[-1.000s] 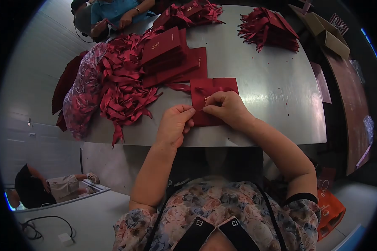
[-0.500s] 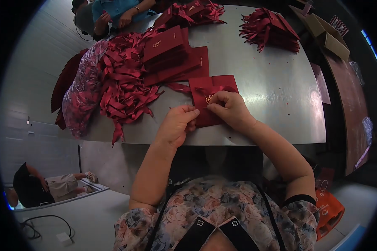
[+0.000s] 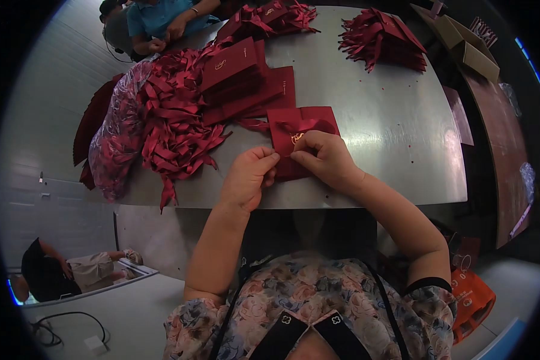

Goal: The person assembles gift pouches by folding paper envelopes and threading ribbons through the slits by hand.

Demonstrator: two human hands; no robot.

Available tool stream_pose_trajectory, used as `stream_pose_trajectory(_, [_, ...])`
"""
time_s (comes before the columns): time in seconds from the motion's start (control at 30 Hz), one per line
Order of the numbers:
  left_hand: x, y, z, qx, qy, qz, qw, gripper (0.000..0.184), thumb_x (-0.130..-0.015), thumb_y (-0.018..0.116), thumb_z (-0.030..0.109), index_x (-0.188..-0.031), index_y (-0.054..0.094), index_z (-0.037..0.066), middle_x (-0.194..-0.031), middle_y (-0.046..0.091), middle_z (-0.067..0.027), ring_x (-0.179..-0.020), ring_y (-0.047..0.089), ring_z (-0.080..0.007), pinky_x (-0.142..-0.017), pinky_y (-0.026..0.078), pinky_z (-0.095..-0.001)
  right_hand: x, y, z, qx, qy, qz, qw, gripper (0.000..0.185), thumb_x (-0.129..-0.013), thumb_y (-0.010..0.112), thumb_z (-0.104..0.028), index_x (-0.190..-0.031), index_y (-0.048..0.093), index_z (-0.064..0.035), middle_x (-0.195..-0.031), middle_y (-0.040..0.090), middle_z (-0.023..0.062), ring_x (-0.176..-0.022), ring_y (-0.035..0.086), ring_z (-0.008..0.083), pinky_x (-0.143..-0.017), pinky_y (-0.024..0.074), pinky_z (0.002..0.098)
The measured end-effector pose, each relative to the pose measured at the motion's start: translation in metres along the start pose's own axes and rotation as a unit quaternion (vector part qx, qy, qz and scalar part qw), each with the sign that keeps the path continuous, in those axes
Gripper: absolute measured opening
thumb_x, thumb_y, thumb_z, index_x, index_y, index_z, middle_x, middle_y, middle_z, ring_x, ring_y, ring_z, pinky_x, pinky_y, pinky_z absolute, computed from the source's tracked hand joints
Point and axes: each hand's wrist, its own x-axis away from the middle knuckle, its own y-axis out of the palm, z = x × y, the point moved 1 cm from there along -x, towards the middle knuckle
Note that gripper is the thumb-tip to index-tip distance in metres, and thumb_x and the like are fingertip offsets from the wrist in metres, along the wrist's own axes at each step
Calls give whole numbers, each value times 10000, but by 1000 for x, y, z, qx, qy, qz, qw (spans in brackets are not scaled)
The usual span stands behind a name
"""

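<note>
A dark red paper bag (image 3: 317, 115) with a gold emblem lies flat near the front of the metal table. A red ribbon runs across its upper part. My left hand (image 3: 250, 177) is at the bag's left edge, thumb and forefinger pinched together. Over the bag's middle, my right hand (image 3: 329, 157) is pinched too and partly covers the emblem. A small gap separates the two sets of fingertips. Whatever they grip is too small to make out. Left of the bag lies a heap of red ribbons (image 3: 177, 135), beside stacked red bags (image 3: 231, 66).
A clear plastic sack (image 3: 117, 141) of red material sits at the table's left edge. More ribboned bags (image 3: 387, 39) are stacked at the far right. Across the metal table (image 3: 396, 138) a person in a blue shirt (image 3: 162, 18) works. An open cardboard box (image 3: 468, 48) stands beyond the right edge.
The view has shifted slightly. Both hands remain pinched over the bag, in nearly the same place.
</note>
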Motion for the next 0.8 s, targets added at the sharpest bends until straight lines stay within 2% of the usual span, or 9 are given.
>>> stream_pose_trajectory(0.07, [2, 3, 0, -17, 10, 14, 1000, 46, -892, 658, 91, -921, 628, 72, -737, 590, 34, -622, 511, -59, -551, 374, -201, 2, 4, -4, 49, 0, 13, 999, 93, -818, 706, -66, -844, 638, -8, -778, 623, 67, -687, 578, 137, -637, 468, 276])
stream_pose_trajectory(0.13, [4, 7, 0, -50, 23, 43, 998, 57, -881, 664, 67, -933, 644, 54, -774, 621, 23, -638, 520, -54, -568, 393, -195, 3, 6, -10, 125, -69, 44, 989, 106, -800, 702, -72, -825, 613, -19, -774, 609, 108, -675, 608, 235, -614, 478, 330])
stream_pose_trajectory(0.17, [4, 7, -1, -49, 24, 43, 998, 57, -881, 664, 67, -933, 644, 54, -774, 621, 23, -638, 520, -54, -568, 393, -195, 3, 7, -12, 126, -69, 43, 989, 106, -800, 702, -72, -825, 613, -19, -774, 609, 108, -675, 608, 235, -614, 478, 330])
stream_pose_trajectory(0.23, [5, 8, -3, -84, 59, 57, 993, 110, -876, 661, 53, -983, 663, 27, -798, 642, 11, -650, 531, -55, -586, 418, -196, 4, 9, -17, 213, -114, 44, 969, 105, -799, 677, -85, -824, 589, -35, -798, 601, 129, -715, 626, 309, -617, 487, 390])
stream_pose_trajectory(0.37, [7, 10, -4, -117, 71, 75, 988, 165, -880, 652, 56, -1036, 669, 5, -805, 649, 6, -657, 537, -56, -589, 436, -205, 4, 12, -21, 257, -138, 29, 956, 85, -818, 635, -100, -824, 572, -43, -817, 598, 127, -748, 635, 331, -629, 489, 431])
stream_pose_trajectory(0.43, [8, 12, -6, -132, 90, 81, 984, 194, -889, 635, 56, -1072, 667, 1, -798, 648, 3, -662, 548, -60, -580, 436, -205, 2, 14, -28, 329, -124, -35, 936, 77, -837, 603, -120, -829, 581, -46, -825, 600, 128, -761, 636, 338, -651, 496, 445])
stream_pose_trajectory(0.67, [7, 6, -2, -61, 82, 52, 993, 128, -885, 627, 52, -999, 659, 6, -776, 644, -6, -638, 560, -65, -552, 428, -206, -6, 17, -33, 303, -51, 0, 952, 113, -831, 594, -152, -813, 597, -40, -839, 627, 150, -767, 637, 360, -683, 503, 461])
stream_pose_trajectory(0.77, [3, 8, -6, -140, 71, 77, 985, 86, -856, 649, 42, -931, 648, -1, -760, 643, -16, -635, 569, -70, -553, 442, -214, -13, 13, -34, 330, -5, -51, 943, 131, -820, 601, -164, -807, 611, -34, -827, 647, 160, -776, 639, 370, -700, 504, 470])
stream_pose_trajectory(0.8, [1, 6, -11, -168, 104, 82, 977, 80, -841, 655, 32, -909, 645, -6, -749, 643, -23, -636, 575, -74, -560, 452, -220, -17, 10, -34, 313, 15, -73, 947, 141, -814, 602, -172, -809, 618, -32, -815, 652, 165, -781, 643, 370, -705, 506, 472])
